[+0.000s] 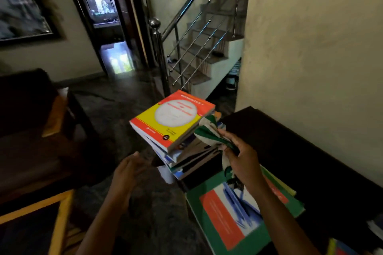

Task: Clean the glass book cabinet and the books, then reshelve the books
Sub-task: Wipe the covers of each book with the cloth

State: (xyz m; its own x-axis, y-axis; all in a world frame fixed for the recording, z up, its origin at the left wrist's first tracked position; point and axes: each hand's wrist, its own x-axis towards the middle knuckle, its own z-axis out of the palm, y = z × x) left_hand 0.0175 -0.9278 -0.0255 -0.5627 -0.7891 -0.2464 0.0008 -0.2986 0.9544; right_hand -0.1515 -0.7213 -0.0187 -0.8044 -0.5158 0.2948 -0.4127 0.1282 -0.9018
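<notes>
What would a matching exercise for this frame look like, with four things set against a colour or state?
Things:
1. top book
2. cloth
3. left hand
4. right hand

Colour or state:
a. fingers straight, holds nothing
b. green and white
c. grips the cloth
d. red and yellow cover

Pairs: 1-d, 2-b, 3-a, 4-c

Two book piles (pixel 172 122) (pixel 223 215), one cloth (pixel 208 132) — one staircase (pixel 199 47)

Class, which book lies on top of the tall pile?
The yellow book with red borders and a white oval; the big green book lies apart, nearer the camera.
</notes>
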